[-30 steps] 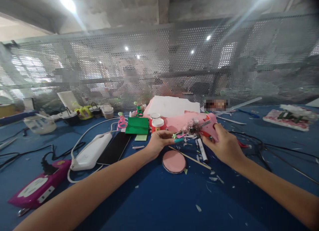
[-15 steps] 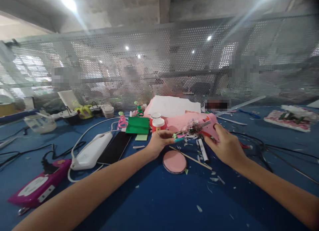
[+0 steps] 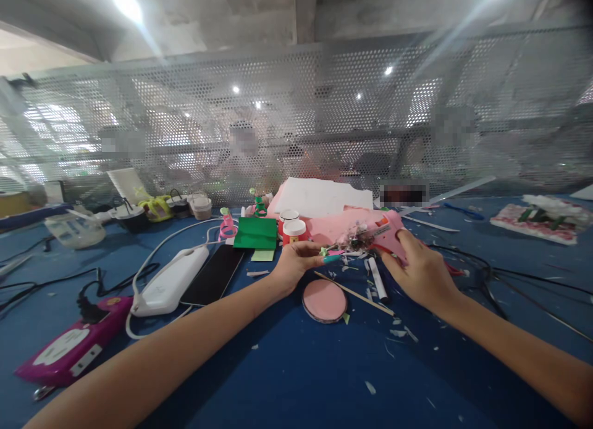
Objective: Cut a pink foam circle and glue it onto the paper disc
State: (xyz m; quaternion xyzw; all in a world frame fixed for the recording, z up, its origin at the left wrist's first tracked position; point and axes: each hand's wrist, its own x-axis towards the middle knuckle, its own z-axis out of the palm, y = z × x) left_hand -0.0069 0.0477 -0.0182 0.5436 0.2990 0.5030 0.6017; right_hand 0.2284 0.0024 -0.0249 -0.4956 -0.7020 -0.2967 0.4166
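My left hand (image 3: pixel 296 265) pinches a small light-green piece (image 3: pixel 323 252) between thumb and fingers, near the middle of the blue table. Wrapped round the pink glue gun (image 3: pixel 393 234), my right hand (image 3: pixel 419 268) points its nozzle left, towards that piece. Clumped residue covers the nozzle end. Just below my left hand lies a round pink disc (image 3: pixel 325 300). A thin wooden stick (image 3: pixel 356 293) and a white tube (image 3: pixel 377 279) rest between the hands. Behind my left fingers are red jars with white lids (image 3: pixel 294 229).
Green foam sheet (image 3: pixel 256 233), black phone (image 3: pixel 214 274), white power bank (image 3: pixel 172 281) and magenta power strip (image 3: pixel 76 342) sit on the left. Pink and white sheets (image 3: pixel 324 196) lie behind. Black cables cross the right side, near a floral board (image 3: pixel 532 224). Scraps dot the table (image 3: pixel 287 379).
The light-green piece in my left fingers has shifted very slightly left. My right hand and the glue gun look almost unmoved.
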